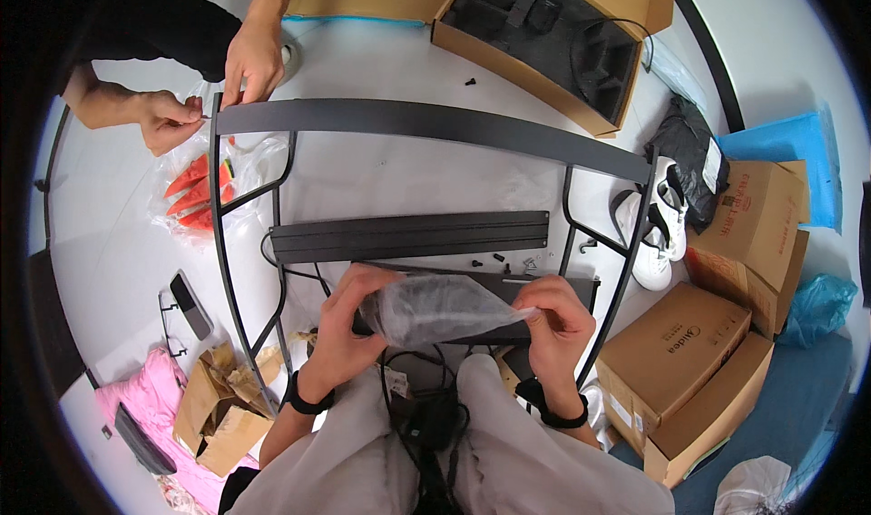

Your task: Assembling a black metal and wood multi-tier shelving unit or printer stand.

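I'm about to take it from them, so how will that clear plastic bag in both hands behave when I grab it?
The plastic bag looks thin and crinkled, so probably floppy and slippery. It sags between the left hand and right hand, suggesting it is light. The contents are unclear; small parts could shift.

Premises: a room in a home or small office, in use for unpacking and assembling flat-pack furniture on a pale floor (pixel 408 61). Evidence: a black metal frame (pixel 426 125) lies flat beyond the person's hands, with a slatted black panel (pixel 408 235) inside it and loose screws (pixel 499 261) just beyond the right hand (pixel 555 320). An open cardboard box (pixel 553 34) with black foam lining lies farther off; closed cartons (pixel 689 361) are stacked to that hand's right. White shoes (pixel 658 234), a blue bag (pixel 817 306), torn brown packing paper (pixel 218 406) near the left hand (pixel 345 329), pink cloth (pixel 154 383) and a bag of watermelon slices (pixel 195 193) lie about. No desk or workshop fittings are in view.
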Motion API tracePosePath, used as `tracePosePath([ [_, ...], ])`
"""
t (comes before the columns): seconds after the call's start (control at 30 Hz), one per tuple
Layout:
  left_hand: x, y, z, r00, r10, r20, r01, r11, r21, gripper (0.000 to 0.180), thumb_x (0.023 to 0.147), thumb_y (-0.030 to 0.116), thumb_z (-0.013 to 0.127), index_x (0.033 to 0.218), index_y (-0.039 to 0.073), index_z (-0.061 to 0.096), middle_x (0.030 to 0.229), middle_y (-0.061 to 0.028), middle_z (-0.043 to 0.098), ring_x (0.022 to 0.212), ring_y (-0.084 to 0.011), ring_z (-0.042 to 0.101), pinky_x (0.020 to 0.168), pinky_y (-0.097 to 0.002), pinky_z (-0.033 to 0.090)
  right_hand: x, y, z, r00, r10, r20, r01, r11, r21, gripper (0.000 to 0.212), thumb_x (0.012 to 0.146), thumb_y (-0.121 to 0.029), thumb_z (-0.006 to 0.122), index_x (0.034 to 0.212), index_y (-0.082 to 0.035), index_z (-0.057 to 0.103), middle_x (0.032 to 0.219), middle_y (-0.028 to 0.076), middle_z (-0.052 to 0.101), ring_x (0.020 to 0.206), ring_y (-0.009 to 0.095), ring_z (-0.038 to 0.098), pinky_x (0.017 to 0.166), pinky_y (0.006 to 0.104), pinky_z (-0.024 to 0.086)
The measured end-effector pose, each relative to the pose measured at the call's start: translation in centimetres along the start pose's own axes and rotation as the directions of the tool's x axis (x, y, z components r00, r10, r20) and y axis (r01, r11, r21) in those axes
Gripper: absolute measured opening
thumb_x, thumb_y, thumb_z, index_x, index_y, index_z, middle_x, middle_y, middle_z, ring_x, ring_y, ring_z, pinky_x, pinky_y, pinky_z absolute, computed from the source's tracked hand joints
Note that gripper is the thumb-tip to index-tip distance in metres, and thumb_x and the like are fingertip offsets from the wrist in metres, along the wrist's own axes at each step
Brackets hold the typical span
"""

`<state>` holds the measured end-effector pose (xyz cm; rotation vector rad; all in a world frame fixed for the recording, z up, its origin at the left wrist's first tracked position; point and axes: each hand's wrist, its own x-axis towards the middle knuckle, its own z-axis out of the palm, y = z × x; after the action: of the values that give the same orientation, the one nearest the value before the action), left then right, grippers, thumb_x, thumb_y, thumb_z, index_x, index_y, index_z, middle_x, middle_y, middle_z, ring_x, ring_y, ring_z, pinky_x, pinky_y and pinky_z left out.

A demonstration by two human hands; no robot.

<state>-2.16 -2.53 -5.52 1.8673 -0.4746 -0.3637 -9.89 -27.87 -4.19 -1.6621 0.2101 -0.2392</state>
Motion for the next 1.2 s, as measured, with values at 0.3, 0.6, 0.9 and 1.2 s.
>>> tracePosePath([
  [0.3, -0.5, 1.7, -1.4, 0.803, 0.57, 0.172, -0.564, 0.635, 0.529, 0.039, 0.069, 0.004, 0.074, 0.104, 0.02, 0.073, 0.114, -0.0087, 0.059, 0.108, -0.0318, 0.057, 0.08, -0.0428, 0.052, -0.1, -0.1, 1.3, 0.727, 0.523, 0.445, -0.67, 0.683, 0.292, 0.078, 0.085, -0.033, 0.075, 0.145, -0.002, 0.036, 0.13, 0.011, 0.054, 0.118, 0.017, 0.052, 0.093, 0.0319, 0.047],
  [0.6, -0.9, 0.3, -2.0, 0.92, 0.056, -0.388, -0.054, 0.998, 0.016, 0.052, 0.088, 0.009, 0.067, 0.132, -0.003, 0.042, 0.124, -0.0196, 0.052, 0.115, -0.0313, 0.055, 0.097, -0.0437, 0.046, -0.6, -0.4, 0.5, 0.811, 0.422, 0.406, -0.567, 0.74, 0.363, 0.063, 0.076, 0.001, 0.079, 0.131, 0.0, 0.048, 0.123, 0.005, 0.056, 0.115, 0.015, 0.054, 0.098, 0.0309, 0.045],
  [0.9, -0.3, 3.8, -2.0, 0.996, -0.086, -0.02, 0.081, 0.981, -0.176, 0.025, 0.078, -0.005, 0.075, 0.1, -0.001, 0.065, 0.096, -0.0089, 0.066, 0.087, -0.0156, 0.064, 0.076, -0.0262, 0.052, -2.0, 0.5, -0.1, 0.848, 0.367, 0.381, -0.472, 0.851, 0.23, 0.071, 0.069, 0.003, 0.082, 0.131, 0.0, 0.047, 0.123, 0.008, 0.057, 0.115, 0.017, 0.055, 0.1, 0.032, 0.044],
  [1.2, -0.8, 3.5, -2.5, 0.932, -0.313, -0.181, 0.184, 0.841, -0.509, 0.022, 0.094, 0.018, 0.066, 0.086, -0.003, 0.062, 0.082, -0.0045, 0.062, 0.076, -0.0117, 0.056, 0.07, -0.0245, 0.045, -2.4, 0.7, -0.9, 0.843, 0.41, 0.35, -0.506, 0.825, 0.252, 0.072, 0.072, 0.003, 0.081, 0.134, -0.002, 0.044, 0.124, 0.008, 0.052, 0.116, 0.017, 0.051, 0.099, 0.0313, 0.043],
])
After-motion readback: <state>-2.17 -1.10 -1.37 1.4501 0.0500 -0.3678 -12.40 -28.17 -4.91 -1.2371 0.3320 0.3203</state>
